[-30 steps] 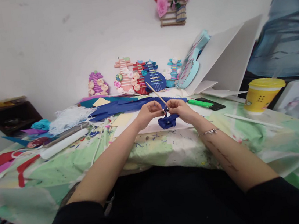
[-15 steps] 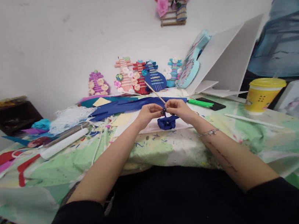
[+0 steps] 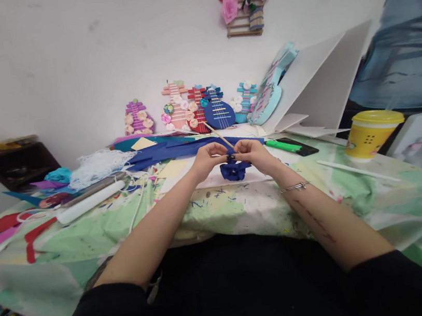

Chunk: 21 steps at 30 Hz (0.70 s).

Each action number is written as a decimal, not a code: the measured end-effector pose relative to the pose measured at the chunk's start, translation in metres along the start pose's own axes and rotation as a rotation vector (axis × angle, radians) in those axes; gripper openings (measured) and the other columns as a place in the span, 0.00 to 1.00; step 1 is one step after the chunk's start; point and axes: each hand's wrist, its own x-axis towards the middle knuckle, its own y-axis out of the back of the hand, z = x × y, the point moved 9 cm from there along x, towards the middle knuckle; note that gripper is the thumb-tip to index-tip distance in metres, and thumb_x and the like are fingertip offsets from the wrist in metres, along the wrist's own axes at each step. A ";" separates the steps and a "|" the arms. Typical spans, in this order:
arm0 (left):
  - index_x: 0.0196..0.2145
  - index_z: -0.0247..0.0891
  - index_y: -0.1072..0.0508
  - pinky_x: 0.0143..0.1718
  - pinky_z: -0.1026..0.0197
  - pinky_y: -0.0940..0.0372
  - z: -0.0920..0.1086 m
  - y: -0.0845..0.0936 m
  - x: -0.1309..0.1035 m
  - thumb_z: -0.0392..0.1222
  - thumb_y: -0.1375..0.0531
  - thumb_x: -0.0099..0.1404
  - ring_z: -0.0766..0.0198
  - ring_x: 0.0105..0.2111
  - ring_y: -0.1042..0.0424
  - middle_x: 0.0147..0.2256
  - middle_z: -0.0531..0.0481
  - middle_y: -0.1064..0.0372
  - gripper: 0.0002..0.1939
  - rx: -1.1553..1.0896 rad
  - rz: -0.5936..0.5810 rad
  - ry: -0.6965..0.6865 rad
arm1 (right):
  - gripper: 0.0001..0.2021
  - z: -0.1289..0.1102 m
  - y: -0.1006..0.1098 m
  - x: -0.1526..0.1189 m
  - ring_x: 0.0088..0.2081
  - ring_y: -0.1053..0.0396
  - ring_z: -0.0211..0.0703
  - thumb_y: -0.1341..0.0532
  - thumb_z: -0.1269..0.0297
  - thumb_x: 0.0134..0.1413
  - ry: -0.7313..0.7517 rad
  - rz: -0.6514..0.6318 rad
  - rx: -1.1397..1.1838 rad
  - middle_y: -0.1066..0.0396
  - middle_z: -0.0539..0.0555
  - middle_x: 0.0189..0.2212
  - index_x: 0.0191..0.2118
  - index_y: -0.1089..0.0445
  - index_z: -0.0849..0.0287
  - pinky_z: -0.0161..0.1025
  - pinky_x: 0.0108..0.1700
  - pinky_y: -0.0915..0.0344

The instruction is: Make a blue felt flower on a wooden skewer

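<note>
Over the white paper (image 3: 183, 182) at the near middle of the table, both my hands meet at a dark blue crepe-paper flower (image 3: 234, 172), which hangs with its ruffled petals down. My left hand (image 3: 210, 161) is closed, thumb and fingertips pinching the flower's gathered upper end. Closed on the same end from the other side is my right hand (image 3: 253, 155). A thin wooden stick (image 3: 219, 135) slants up and to the left from my right fingers, its lower end hidden by them. Blue paper strips (image 3: 178, 151) lie just behind the hands.
Behind stand several decorated paper instruments (image 3: 219, 114) against the wall. A green utility knife (image 3: 283, 146) lies on a black phone-like slab (image 3: 307, 149) to the right, before a yellow cup (image 3: 373, 134). At left are white yarn (image 3: 96, 167) and a white rod (image 3: 90, 202).
The stick has tilted lower, its tip dropping slightly. The flower has shifted a little up and left, and my fingers have drawn in closer around its upper end.
</note>
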 end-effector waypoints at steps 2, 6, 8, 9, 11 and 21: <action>0.31 0.32 0.27 0.34 0.61 0.33 0.001 0.000 0.000 0.43 0.26 0.42 0.66 0.29 0.29 0.28 0.50 0.27 0.21 -0.009 0.000 -0.001 | 0.19 0.001 0.000 0.001 0.18 0.50 0.28 0.27 0.56 0.35 0.000 -0.007 -0.002 0.39 0.43 0.16 0.26 0.35 0.60 0.32 0.21 0.57; 0.31 0.32 0.28 0.34 0.62 0.34 0.002 0.002 0.000 0.44 0.26 0.41 0.66 0.29 0.30 0.28 0.50 0.28 0.22 -0.014 0.020 0.009 | 0.21 0.003 0.002 0.002 0.18 0.48 0.29 0.27 0.52 0.33 0.007 0.011 -0.018 0.37 0.44 0.17 0.27 0.36 0.59 0.32 0.21 0.55; 0.31 0.32 0.28 0.34 0.62 0.34 0.004 0.004 0.000 0.44 0.26 0.41 0.66 0.29 0.30 0.28 0.49 0.28 0.22 0.001 0.045 -0.005 | 0.21 0.004 0.003 0.003 0.18 0.48 0.29 0.27 0.52 0.34 0.017 0.023 -0.031 0.38 0.43 0.16 0.27 0.36 0.59 0.32 0.22 0.54; 0.30 0.32 0.28 0.34 0.62 0.35 0.005 0.005 0.001 0.44 0.26 0.41 0.66 0.30 0.30 0.29 0.49 0.28 0.21 0.010 0.053 -0.013 | 0.21 0.004 0.003 0.003 0.18 0.48 0.30 0.28 0.52 0.35 0.024 0.026 -0.044 0.39 0.43 0.16 0.27 0.36 0.59 0.32 0.22 0.54; 0.31 0.32 0.28 0.35 0.63 0.35 0.006 0.005 0.001 0.43 0.27 0.42 0.66 0.31 0.29 0.29 0.49 0.28 0.21 0.027 0.059 -0.023 | 0.19 0.003 0.004 0.004 0.18 0.49 0.30 0.28 0.53 0.36 0.043 0.033 -0.075 0.41 0.42 0.15 0.27 0.36 0.59 0.33 0.22 0.54; 0.38 0.32 0.29 0.34 0.62 0.36 -0.015 -0.010 -0.005 0.36 0.28 0.41 0.66 0.27 0.28 0.27 0.48 0.25 0.25 -0.084 -0.096 0.195 | 0.16 -0.002 0.004 0.004 0.22 0.46 0.32 0.30 0.57 0.37 0.116 0.048 -0.036 0.42 0.43 0.19 0.27 0.35 0.59 0.34 0.28 0.50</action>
